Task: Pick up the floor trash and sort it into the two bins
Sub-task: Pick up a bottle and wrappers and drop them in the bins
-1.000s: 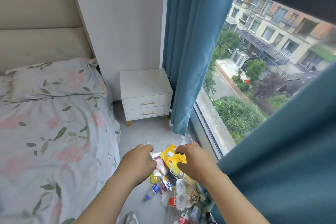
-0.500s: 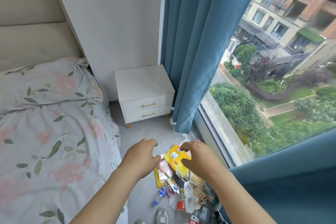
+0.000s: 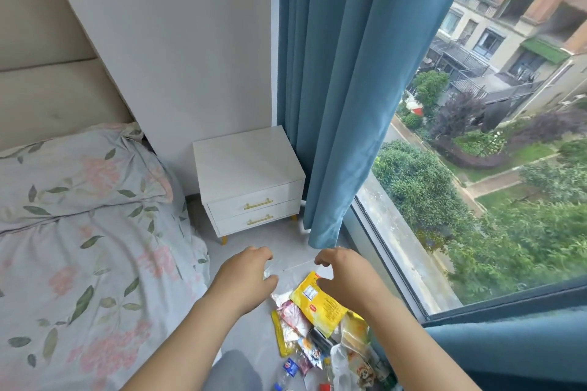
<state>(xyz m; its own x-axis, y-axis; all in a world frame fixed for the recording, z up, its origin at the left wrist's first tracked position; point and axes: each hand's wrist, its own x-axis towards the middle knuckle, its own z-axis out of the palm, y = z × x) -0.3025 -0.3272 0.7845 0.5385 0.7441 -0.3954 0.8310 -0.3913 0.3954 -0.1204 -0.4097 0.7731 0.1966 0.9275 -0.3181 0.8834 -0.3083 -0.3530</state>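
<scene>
Bed [image 3: 95, 263] with the flowery cover is on the far left, then the white nightstand [image 3: 247, 181], neither involved.

The left hand [image 3: 244, 276] is out over the floor [image 3: 286, 241] with its fingers curled. Its grip looks closed on the edge of a clear plastic bag [image 3: 295, 265], and you can just see a thin shiny line running across to the other hand.

A second ago both hands were bunched together at the top of the yellow packet [image 3: 317, 301]. Now they've spread apart and the packet sits lower, its top corner just under the right thumb. I can't tell whether they're still touching.

The right hand [image 3: 343, 276] is curled the same way, and its grip seems to be pinching the other end of that clear film rather than the packet.

Under and behind the packet is the rest of the trash pile [image 3: 317, 349], wrappers and small bottles on the floor right along the window [image 3: 476, 200], below the blue curtain [image 3: 349, 89].

My read: they've swapped from the packet to pulling the bag open or lifting it. No bins in view, so the sorting hasn't really started, and nearly all the trash is still down there.
</scene>
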